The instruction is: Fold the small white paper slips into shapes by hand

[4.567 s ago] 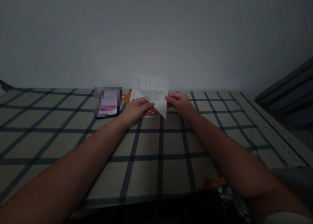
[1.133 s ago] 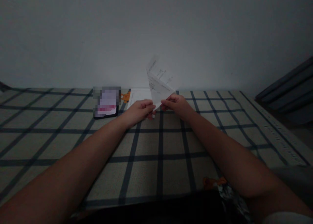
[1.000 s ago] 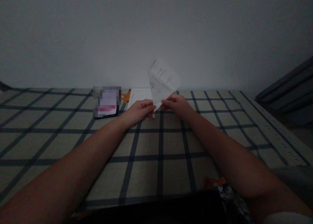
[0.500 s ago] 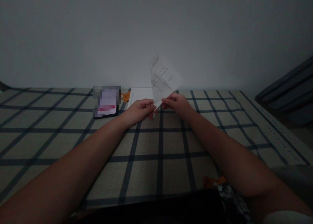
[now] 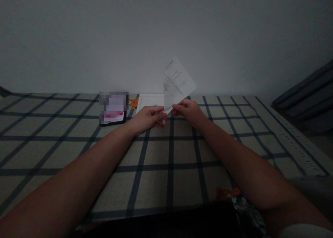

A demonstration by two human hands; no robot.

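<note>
While R hand [image 5: 187, 108] pinches the printed sheet [image 5: 178, 80] nr ctr of frame, L hand [image 5: 148, 118] is at its bottom tip (can't tell if gripping); lifting's done, sheet's tilted, not set down yet; other paper [image 5: 149, 100] lies flat, just left of ctr.
</note>
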